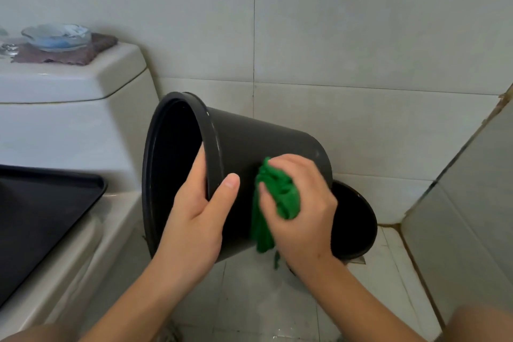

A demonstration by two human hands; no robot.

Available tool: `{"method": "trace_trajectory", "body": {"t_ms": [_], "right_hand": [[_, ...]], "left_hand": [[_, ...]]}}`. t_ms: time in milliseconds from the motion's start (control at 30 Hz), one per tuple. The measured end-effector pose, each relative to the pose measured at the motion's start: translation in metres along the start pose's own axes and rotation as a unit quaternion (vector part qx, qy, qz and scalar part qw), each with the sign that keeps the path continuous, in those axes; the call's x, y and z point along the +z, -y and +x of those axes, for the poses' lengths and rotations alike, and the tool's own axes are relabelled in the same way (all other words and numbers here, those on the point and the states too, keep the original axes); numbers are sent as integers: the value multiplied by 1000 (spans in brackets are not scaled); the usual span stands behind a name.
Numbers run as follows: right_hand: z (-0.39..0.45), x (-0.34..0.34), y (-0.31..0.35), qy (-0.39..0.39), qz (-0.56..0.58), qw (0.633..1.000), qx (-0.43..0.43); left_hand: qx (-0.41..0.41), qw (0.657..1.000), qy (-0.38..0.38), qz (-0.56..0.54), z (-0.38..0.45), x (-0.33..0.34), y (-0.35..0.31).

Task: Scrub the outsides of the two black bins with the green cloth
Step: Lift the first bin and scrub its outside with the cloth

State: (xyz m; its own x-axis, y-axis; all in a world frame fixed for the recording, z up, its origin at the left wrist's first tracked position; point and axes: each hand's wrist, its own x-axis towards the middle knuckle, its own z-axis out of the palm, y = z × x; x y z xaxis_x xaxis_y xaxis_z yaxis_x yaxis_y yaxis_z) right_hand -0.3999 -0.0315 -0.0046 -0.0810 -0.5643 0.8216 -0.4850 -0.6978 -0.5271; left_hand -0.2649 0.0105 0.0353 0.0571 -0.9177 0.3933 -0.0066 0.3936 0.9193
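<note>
Round black plastic bin [249, 144] is being held off the floor, tipped on its side, open mouth facing left, base pointing right and far. Left hand [198, 211] is gripping its thick rim at the near side: fingers are hooking inside the mouth, thumb [226, 191] is lying straight along the outer wall. Right hand [301, 203] is clutching a bunched green cloth [277, 203], fingers curled round the wad and pressing it against the bin's outer wall, just right of the left thumb. A loose tail of the cloth is hanging down toward the floor.

Second round black bin [358, 219] is standing upright on the white tiled floor [249, 294], mouth up, behind and to the right of the right hand, partly hidden by it and by the held bin; whether the two bins are touching cannot be told.

At left, a white ceramic toilet tank [83, 108] is carrying a brownish rag [69, 53] with a shallow glass dish [57, 37] sitting on it. Near left, a dark rectangular tray [41, 211] is lying on the toilet. Pale wall tiles [361, 36] are running behind; brownish grout lines are showing at the right corner.
</note>
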Motion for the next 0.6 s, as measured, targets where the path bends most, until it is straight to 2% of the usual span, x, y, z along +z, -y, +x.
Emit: {"method": "trace_trajectory", "body": {"t_ms": [100, 200, 267, 333, 433, 600], "right_hand": [[6, 3, 21, 21, 5, 995, -94], [13, -1, 7, 17, -1, 995, -98], [17, -6, -13, 9, -4, 999, -34], [25, -13, -33, -8, 1, 995, 103], [38, -20, -61, -36, -7, 960, 277], [51, -29, -82, -22, -26, 942, 335]], "left_hand": [[0, 1000, 3, 4, 0, 2, 0], [1, 1000, 9, 2, 1, 1, -3], [6, 1000, 8, -1, 0, -1, -6], [7, 1000, 11, -1, -1, -5, -9], [11, 999, 24, 28, -3, -9, -14], [11, 998, 50, 38, -4, -13, -20]]}}
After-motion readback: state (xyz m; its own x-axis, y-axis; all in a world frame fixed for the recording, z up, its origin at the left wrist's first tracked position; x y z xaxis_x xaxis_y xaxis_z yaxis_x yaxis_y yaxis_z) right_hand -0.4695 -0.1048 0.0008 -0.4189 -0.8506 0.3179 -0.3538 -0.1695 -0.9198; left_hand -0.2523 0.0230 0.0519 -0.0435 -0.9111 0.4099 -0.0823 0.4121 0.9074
